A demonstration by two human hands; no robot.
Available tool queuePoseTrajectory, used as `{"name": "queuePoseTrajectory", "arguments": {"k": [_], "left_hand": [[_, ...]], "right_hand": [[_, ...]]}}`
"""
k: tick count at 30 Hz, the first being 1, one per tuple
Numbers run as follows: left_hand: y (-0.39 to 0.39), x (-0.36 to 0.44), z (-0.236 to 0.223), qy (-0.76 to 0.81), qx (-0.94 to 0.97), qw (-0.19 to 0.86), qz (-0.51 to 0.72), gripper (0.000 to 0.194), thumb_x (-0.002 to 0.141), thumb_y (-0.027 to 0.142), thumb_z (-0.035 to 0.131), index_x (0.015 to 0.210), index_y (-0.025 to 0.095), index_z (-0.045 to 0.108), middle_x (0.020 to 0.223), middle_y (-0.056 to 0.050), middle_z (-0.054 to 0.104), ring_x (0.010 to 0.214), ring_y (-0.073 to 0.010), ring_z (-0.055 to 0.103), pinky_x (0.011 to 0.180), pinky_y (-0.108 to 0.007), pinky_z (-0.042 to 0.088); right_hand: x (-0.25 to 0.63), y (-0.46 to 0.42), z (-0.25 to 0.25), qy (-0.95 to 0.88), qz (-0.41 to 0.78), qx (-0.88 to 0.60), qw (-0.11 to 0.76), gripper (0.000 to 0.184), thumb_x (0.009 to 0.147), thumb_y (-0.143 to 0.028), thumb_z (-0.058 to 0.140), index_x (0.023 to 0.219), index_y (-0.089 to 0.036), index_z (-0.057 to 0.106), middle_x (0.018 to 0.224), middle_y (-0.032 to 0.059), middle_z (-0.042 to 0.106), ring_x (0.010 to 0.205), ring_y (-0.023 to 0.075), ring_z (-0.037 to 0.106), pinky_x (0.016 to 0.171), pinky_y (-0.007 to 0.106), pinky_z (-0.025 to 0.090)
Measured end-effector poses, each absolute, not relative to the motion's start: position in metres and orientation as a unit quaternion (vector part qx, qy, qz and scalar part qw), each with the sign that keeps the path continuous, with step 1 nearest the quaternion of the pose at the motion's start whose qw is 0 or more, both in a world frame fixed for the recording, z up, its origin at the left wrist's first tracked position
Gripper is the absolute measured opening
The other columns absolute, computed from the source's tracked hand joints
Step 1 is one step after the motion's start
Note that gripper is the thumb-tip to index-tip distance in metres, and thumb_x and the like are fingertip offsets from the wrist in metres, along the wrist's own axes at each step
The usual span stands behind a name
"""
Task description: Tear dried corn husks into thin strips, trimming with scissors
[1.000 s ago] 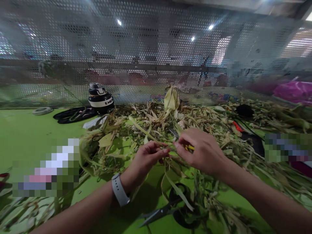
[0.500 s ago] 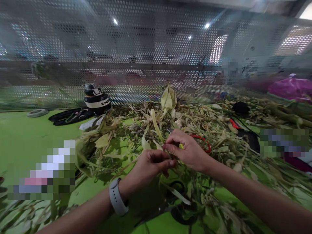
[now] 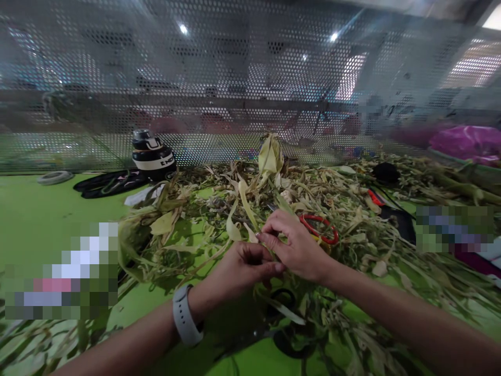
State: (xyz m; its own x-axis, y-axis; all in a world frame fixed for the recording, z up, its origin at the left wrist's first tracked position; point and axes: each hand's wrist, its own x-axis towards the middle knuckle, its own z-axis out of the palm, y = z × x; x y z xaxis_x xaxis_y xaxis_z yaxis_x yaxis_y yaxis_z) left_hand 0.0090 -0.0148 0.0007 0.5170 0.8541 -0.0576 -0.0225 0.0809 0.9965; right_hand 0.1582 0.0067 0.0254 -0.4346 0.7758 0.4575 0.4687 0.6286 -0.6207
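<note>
Just above the middle of the table my left hand (image 3: pixel 248 263), with a pale watch strap on its wrist, is closed in a pinch. Right beside it, my right hand (image 3: pixel 291 243) pinches too. A pale yellow-green leaf strip (image 3: pixel 246 203) rises from between my fingertips, its upper end curled. Another pale leaf strip (image 3: pixel 287 310) hangs below my left hand. My fingers hide where the strips meet. Under my hands lie black-handled scissors (image 3: pixel 245 342), blurred and partly covered by leaves. Red-handled scissors (image 3: pixel 319 230) rest behind my right hand.
Dry leaves and stalks (image 3: pixel 340 193) cover much of the green table (image 3: pixel 39 203). A black-and-white bottle (image 3: pixel 154 156) stands at the back left near a roll of tape (image 3: pixel 55 177). A perforated metal screen (image 3: pixel 235 94) closes off the back. A purple bag (image 3: pixel 465 142) lies at far right.
My right hand has come in closer to my left hand, and the pale strip has swung more upright. The red handle behind my right hand has come into view.
</note>
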Motion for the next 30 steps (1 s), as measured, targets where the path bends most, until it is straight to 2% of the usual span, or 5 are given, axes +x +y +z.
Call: {"name": "queuePoseTrajectory", "arguments": {"k": [6, 10, 15, 23, 30], "left_hand": [[-0.012, 0.008, 0.009, 0.339, 0.441, 0.728, 0.401, 0.027, 0.072, 0.03, 0.067, 0.097, 0.019, 0.063, 0.084, -0.005, 0.069, 0.068, -0.0131, 0.061, 0.068, -0.027, 0.047], [-0.011, 0.007, 0.009, 0.335, 0.497, 0.685, 0.415, 0.034, 0.076, 0.031, 0.063, 0.106, 0.019, 0.053, 0.083, -0.004, 0.066, 0.072, -0.0136, 0.062, 0.063, -0.023, 0.045], [-0.01, 0.01, 0.005, 0.352, 0.517, 0.65, 0.432, 0.038, 0.077, 0.032, 0.061, 0.108, 0.02, 0.043, 0.078, -0.002, 0.065, 0.073, -0.0165, 0.064, 0.059, -0.024, 0.046], [-0.014, 0.011, -0.004, 0.347, 0.535, 0.621, 0.455, 0.068, 0.079, 0.032, 0.058, 0.134, 0.021, 0.02, 0.078, -0.001, 0.061, 0.061, -0.0143, 0.061, 0.06, -0.029, 0.05], [-0.014, 0.009, -0.006, 0.344, 0.586, 0.595, 0.429, 0.077, 0.082, 0.03, 0.053, 0.142, 0.02, 0.006, 0.069, 0.001, 0.057, 0.051, -0.011, 0.056, 0.052, -0.025, 0.046]], "right_hand": [[0.18, 0.021, 0.046, -0.841, 0.11, -0.386, 0.363, 0.017, 0.088, -0.02, 0.043, 0.091, -0.017, 0.06, 0.094, 0.0083, 0.06, 0.09, 0.0188, 0.053, 0.081, 0.032, 0.04], [0.192, 0.021, 0.057, -0.873, 0.186, -0.39, 0.227, 0.018, 0.082, -0.026, 0.052, 0.095, -0.019, 0.063, 0.099, 0.0064, 0.064, 0.092, 0.02, 0.057, 0.079, 0.031, 0.042], [0.189, 0.016, 0.054, -0.86, 0.18, -0.415, 0.238, 0.035, 0.076, -0.023, 0.056, 0.11, -0.018, 0.053, 0.094, 0.0062, 0.066, 0.088, 0.0199, 0.06, 0.076, 0.031, 0.042], [0.183, 0.014, 0.043, -0.92, 0.076, -0.324, 0.205, 0.015, 0.078, -0.018, 0.053, 0.092, -0.021, 0.058, 0.085, 0.0014, 0.067, 0.076, 0.0175, 0.059, 0.1, 0.042, 0.026], [0.185, 0.019, 0.039, -0.927, 0.074, -0.308, 0.2, 0.011, 0.075, -0.017, 0.056, 0.083, -0.021, 0.062, 0.076, -0.0009, 0.068, 0.069, 0.0153, 0.06, 0.103, 0.044, 0.02]]}}
